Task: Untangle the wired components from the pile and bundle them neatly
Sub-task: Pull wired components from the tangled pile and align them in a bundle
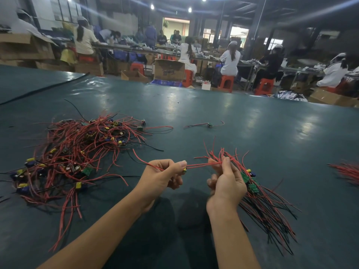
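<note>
On green table [252, 133]: I log tangled pile [77, 152] at left. Left hand [163, 177] pinches one red wire [198, 165]; right hand [226, 183] clasps bundle [260, 200]. Far cardboard box [169, 69] print: unreadable to me.

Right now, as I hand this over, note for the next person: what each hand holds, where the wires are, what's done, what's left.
Left hand pinches a single wired component; its red wire runs across to the right hand.
Right hand grips the bundle of red and black wires with green boards.
Tangled pile lies on the table, left of the hands; one stray component lies farther out; another wire bunch at the right edge.
Done: one bundle partly gathered. Left: most of the pile, the stray.
</note>
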Tool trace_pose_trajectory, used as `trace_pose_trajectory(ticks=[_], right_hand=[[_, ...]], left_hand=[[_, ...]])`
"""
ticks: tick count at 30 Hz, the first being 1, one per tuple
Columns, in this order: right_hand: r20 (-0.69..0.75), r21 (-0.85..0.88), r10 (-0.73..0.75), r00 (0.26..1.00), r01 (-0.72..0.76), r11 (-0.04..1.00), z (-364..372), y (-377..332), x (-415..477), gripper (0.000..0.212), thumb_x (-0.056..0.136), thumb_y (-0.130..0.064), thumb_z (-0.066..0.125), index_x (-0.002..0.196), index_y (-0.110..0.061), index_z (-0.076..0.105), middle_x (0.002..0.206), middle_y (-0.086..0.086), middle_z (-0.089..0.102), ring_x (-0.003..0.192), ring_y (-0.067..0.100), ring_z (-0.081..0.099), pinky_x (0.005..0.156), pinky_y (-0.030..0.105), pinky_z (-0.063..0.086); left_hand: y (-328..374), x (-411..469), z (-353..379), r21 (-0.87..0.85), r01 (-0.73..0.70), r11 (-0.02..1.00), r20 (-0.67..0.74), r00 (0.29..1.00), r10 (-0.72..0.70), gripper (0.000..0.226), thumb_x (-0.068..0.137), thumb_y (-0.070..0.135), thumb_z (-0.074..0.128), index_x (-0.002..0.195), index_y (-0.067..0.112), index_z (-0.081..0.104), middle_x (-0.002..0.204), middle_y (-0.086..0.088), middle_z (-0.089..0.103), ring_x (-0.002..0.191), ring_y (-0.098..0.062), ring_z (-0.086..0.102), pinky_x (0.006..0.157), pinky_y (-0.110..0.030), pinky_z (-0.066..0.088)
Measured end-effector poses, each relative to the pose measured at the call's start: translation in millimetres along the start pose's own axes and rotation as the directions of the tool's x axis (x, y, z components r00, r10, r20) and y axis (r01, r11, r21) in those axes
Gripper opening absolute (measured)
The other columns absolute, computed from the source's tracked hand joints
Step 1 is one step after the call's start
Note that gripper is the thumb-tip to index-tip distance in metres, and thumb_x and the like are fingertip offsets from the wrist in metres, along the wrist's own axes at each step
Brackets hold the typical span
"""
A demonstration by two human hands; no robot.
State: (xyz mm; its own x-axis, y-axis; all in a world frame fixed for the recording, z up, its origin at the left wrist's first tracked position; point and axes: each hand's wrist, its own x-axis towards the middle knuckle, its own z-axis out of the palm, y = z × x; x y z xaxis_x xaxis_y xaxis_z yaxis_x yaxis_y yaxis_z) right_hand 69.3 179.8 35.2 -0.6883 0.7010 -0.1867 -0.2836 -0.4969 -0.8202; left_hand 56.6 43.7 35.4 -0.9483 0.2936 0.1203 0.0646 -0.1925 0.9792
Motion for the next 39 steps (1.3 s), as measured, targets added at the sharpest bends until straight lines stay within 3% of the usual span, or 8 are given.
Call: trace_pose_trajectory(ticks=[6, 14, 21, 25, 31, 34, 36, 39], right_hand=[[-0.054, -0.036, -0.025, 0.998, 0.023, 0.999, -1, 0, 2, 0.019, 0.097, -0.020, 0.060, 0.080, -0.014, 0.061, 0.057, 0.001, 0.070, 0.032, 0.007, 0.033, 0.036, 0.017, 0.031], [-0.085, -0.067, -0.164, 0.983, 0.158, 0.985, -2, 1, 1, 0.012, 0.096, -0.019, 0.061, 0.085, -0.015, 0.062, 0.060, -0.004, 0.071, 0.034, 0.006, 0.037, 0.037, 0.016, 0.034], [0.185, -0.198, 0.076, 0.980, -0.039, 0.980, 5, 5, -14, 0.025, 0.091, -0.040, 0.066, 0.079, -0.019, 0.074, 0.081, -0.003, 0.077, 0.042, 0.005, 0.045, 0.041, 0.019, 0.037], [0.359, -0.282, 0.183, 0.915, -0.081, 0.956, 14, 20, -41, 0.023, 0.087, -0.035, 0.071, 0.070, -0.021, 0.079, 0.077, 0.006, 0.076, 0.068, 0.020, 0.070, 0.066, 0.036, 0.059], [0.328, -0.191, 0.110, 0.938, -0.048, 0.980, 16, 20, -40, 0.028, 0.088, -0.014, 0.070, 0.062, -0.021, 0.079, 0.071, 0.002, 0.075, 0.075, 0.019, 0.067, 0.087, 0.045, 0.055], [0.274, -0.202, 0.121, 0.954, -0.066, 0.977, 15, 17, -34, 0.023, 0.085, -0.017, 0.075, 0.062, -0.019, 0.078, 0.066, 0.000, 0.072, 0.068, 0.016, 0.064, 0.074, 0.036, 0.056], [0.185, -0.207, 0.143, 0.972, -0.104, 0.973, 12, 12, -25, 0.018, 0.083, -0.020, 0.077, 0.065, -0.016, 0.075, 0.048, -0.007, 0.055, 0.046, 0.007, 0.047, 0.048, 0.021, 0.044], [0.093, -0.136, 0.157, 0.983, -0.143, 0.980, 8, 2, -10, 0.015, 0.085, -0.017, 0.075, 0.071, -0.016, 0.071, 0.042, -0.011, 0.039, 0.034, 0.004, 0.028, 0.036, 0.016, 0.028]], left_hand=[[-1, 0, -2, 0.023, -0.010, 1.000, 0.024, 1.000, 0.009, 0.034, 0.073, 0.039, 0.079, 0.050, 0.019, 0.063, 0.051, -0.004, 0.058, 0.047, -0.012, 0.052, 0.049, -0.019, 0.043], [1, -2, 0, 0.021, -0.006, 1.000, 0.020, 1.000, 0.006, 0.029, 0.068, 0.042, 0.070, 0.051, 0.019, 0.063, 0.052, -0.004, 0.059, 0.047, -0.012, 0.052, 0.049, -0.019, 0.044], [-4, -2, 3, -0.051, 0.013, 0.999, -0.070, 0.997, -0.017, 0.033, 0.070, 0.044, 0.069, 0.063, 0.012, 0.063, 0.060, -0.005, 0.062, 0.049, -0.013, 0.051, 0.050, -0.020, 0.043], [-5, -1, 4, -0.088, 0.011, 0.996, -0.116, 0.993, -0.021, 0.037, 0.063, 0.048, 0.074, 0.060, 0.012, 0.063, 0.063, -0.011, 0.062, 0.055, -0.019, 0.056, 0.056, -0.027, 0.048], [-7, 0, 3, -0.022, 0.016, 1.000, -0.084, 0.996, -0.018, 0.035, 0.066, 0.049, 0.072, 0.051, 0.020, 0.061, 0.055, -0.001, 0.060, 0.049, -0.012, 0.053, 0.052, -0.021, 0.044], [-6, 0, 3, -0.006, 0.006, 1.000, -0.061, 0.998, -0.007, 0.032, 0.067, 0.046, 0.071, 0.051, 0.020, 0.063, 0.055, -0.002, 0.060, 0.049, -0.011, 0.053, 0.052, -0.019, 0.044], [-5, 0, 3, -0.007, 0.005, 1.000, -0.042, 0.999, -0.005, 0.031, 0.069, 0.042, 0.071, 0.051, 0.019, 0.063, 0.054, -0.003, 0.059, 0.048, -0.011, 0.052, 0.050, -0.018, 0.043], [-5, 0, 3, -0.010, 0.001, 1.000, -0.026, 1.000, -0.001, 0.030, 0.070, 0.038, 0.070, 0.050, 0.018, 0.061, 0.052, -0.004, 0.057, 0.046, -0.011, 0.051, 0.048, -0.017, 0.042]])
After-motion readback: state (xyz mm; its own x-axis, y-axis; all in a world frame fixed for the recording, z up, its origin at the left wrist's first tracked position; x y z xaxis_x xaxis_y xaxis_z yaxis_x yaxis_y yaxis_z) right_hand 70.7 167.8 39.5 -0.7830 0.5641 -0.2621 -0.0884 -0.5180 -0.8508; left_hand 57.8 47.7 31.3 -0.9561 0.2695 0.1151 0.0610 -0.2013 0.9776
